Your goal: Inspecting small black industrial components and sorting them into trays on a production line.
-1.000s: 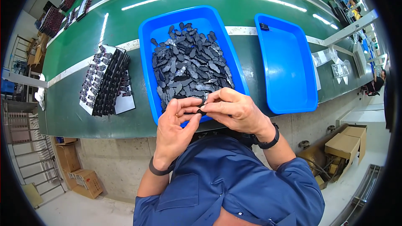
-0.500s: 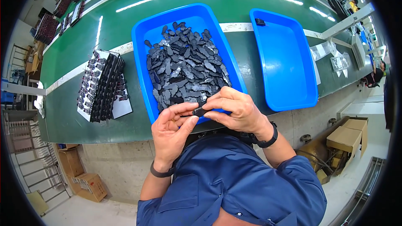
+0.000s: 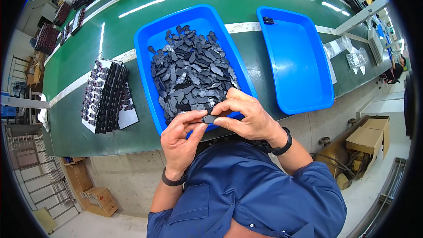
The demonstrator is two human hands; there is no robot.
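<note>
Between both hands, over the near edge of the left blue tray [image 3: 142, 68], is a small flat black part [image 3: 209, 118] with a wavy outline. My left hand [image 3: 180, 133] pinches one end of it between thumb and forefinger. Thumb and fingers of my right hand [image 3: 245, 115] close on its other end. Many similar loose black parts [image 3: 194, 68] lie heaped in that tray. A second blue tray [image 3: 304, 75] stands to the right, with a few black pieces [image 3: 268, 20] in its far left corner.
Left of the trays, rows of small black assemblies [image 3: 107, 94] lie on white sheets on the green table [image 3: 61, 136]. Clear plastic bags [image 3: 354, 59] lie at the right. Cardboard boxes [image 3: 368, 139] stand on the floor at right, another box [image 3: 100, 200] at lower left.
The black part has turned in my fingers and now shows more of its flat face. Both hands stay nearly in place; the whole view has shifted slightly.
</note>
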